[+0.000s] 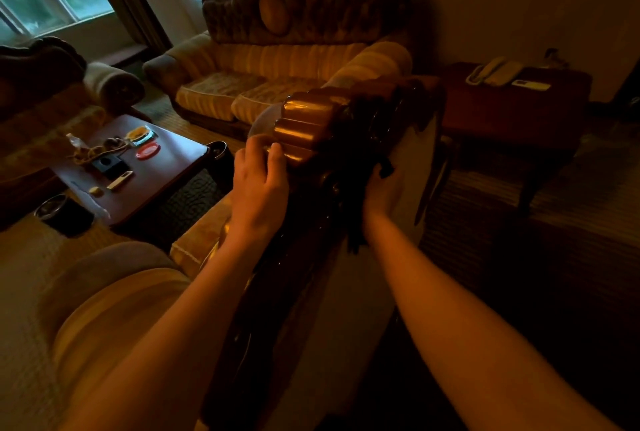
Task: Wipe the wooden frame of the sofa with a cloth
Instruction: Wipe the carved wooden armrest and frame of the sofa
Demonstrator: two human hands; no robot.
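I am looking down along the dark carved wooden frame (pixel 277 292) on top of a sofa back. It ends in a glossy fluted crest (pixel 306 125). My left hand (pixel 258 184) grips the near edge of that crest, fingers and thumb curled onto it. My right hand (pixel 381 193) is on the frame's right side, behind the crest, and holds a dark cloth (pixel 356 157) against the wood. The cloth drapes over the frame and hangs in strips below my wrist. My right fingers are mostly hidden by the cloth.
A second upholstered sofa (pixel 277 60) stands against the far wall. At the left, a coffee table (pixel 173 157) holds small items, with a dark bin (pixel 221 160) beside it. A side table (pixel 519 108) with a telephone (pixel 495 72) stands at the right. The room is dim.
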